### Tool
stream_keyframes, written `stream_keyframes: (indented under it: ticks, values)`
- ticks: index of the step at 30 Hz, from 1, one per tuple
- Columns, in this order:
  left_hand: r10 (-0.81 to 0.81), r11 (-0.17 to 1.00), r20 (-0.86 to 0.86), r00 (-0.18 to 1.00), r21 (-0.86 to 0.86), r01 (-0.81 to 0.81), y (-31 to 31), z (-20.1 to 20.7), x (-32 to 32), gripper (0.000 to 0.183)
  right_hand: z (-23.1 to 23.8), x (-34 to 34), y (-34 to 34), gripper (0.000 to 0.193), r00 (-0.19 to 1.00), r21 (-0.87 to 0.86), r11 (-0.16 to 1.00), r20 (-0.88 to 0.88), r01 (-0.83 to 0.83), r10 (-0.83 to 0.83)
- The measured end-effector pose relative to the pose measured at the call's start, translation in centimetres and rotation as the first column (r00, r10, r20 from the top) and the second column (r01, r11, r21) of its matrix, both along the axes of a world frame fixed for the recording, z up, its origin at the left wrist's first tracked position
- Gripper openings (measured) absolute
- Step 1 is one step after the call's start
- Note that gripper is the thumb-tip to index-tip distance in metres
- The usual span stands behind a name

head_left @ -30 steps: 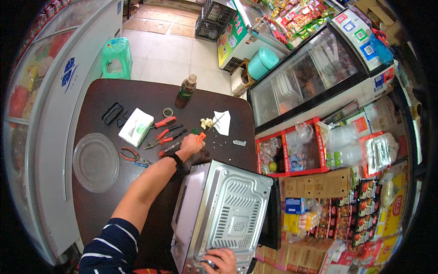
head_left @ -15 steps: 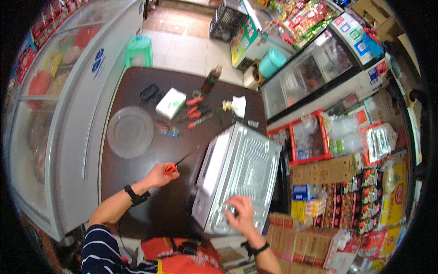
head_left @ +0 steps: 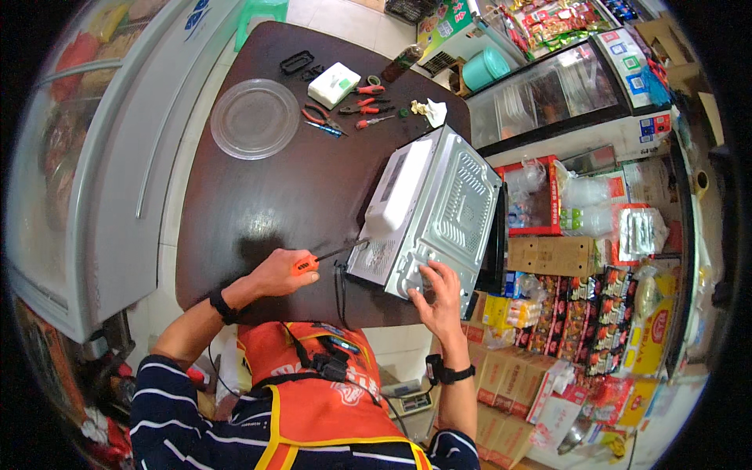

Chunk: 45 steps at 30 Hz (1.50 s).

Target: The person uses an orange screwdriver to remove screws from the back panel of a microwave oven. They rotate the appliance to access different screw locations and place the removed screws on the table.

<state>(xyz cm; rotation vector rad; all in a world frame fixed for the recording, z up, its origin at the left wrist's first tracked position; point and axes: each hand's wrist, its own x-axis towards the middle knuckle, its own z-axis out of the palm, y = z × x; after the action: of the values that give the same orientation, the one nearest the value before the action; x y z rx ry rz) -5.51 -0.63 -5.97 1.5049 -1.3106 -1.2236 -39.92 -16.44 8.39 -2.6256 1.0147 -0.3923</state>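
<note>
A microwave oven (head_left: 450, 192) lies tipped on the dark table, its ribbed metal underside and a white-and-silver back showing. In my left hand (head_left: 280, 272) is a screwdriver (head_left: 305, 265) with an orange handle, the fingers closed round it. Its dark shaft points right, and the tip is at or close to the perforated panel near the oven's lower left corner. My right hand (head_left: 440, 298) is on the oven's near end, fingers apart and curved, fingertips against the metal. A black power cord (head_left: 342, 294) hangs beside that corner.
On the far table (head_left: 258, 204) are a round glass turntable plate (head_left: 254, 117), a white box (head_left: 334, 84), pliers (head_left: 323, 116), another screwdriver (head_left: 374, 122), a dark bottle (head_left: 402, 63) and crumpled tissue (head_left: 435, 113). A chest freezer (head_left: 149, 149) flanks the left; packed shelves and cartons (head_left: 509, 380) fill the right.
The screwdriver's tip has come over to the oven's perforated panel, with my left hand. My right hand stays on the oven's metal. The whole view has shifted, bringing more of my apron into sight.
</note>
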Motion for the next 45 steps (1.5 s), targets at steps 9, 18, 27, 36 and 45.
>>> stream_keyframes:
  ticks: [9, 18, 27, 36, 45]
  values:
    - [-0.037, 0.999, -0.014, 0.999, -0.003, 0.037, 1.5, 0.2, -0.5, 0.035, -0.4, -1.7, 1.4, 0.067, 0.995, -0.019, 0.999, -0.089, 0.043, -0.045]
    - [-0.071, 0.996, -0.267, 0.961, -0.071, 0.054, -2.8, 3.7, -4.3, 0.024, -1.3, -8.0, -1.0, 0.041, 0.939, -0.08, 0.935, 0.023, 0.345, -0.345]
    - [-0.074, 0.938, -0.048, 0.996, -0.344, 0.053, -5.8, 4.8, -10.2, 0.029, -1.9, -7.1, 4.7, 0.032, 0.981, -0.149, 0.972, -0.049, 0.18, -0.189]
    - [0.011, 0.894, 0.048, 0.999, -0.449, 0.011, -5.7, 4.7, -11.8, 0.026, -3.0, -6.7, 4.9, 0.026, 0.972, -0.258, 0.937, 0.081, 0.236, -0.223]
    - [0.022, 0.841, 0.09, 0.996, -0.541, 0.03, -6.1, 4.6, -12.3, 0.018, -3.6, -7.8, 5.0, 0.018, 0.964, -0.207, 0.947, 0.157, 0.244, -0.214]
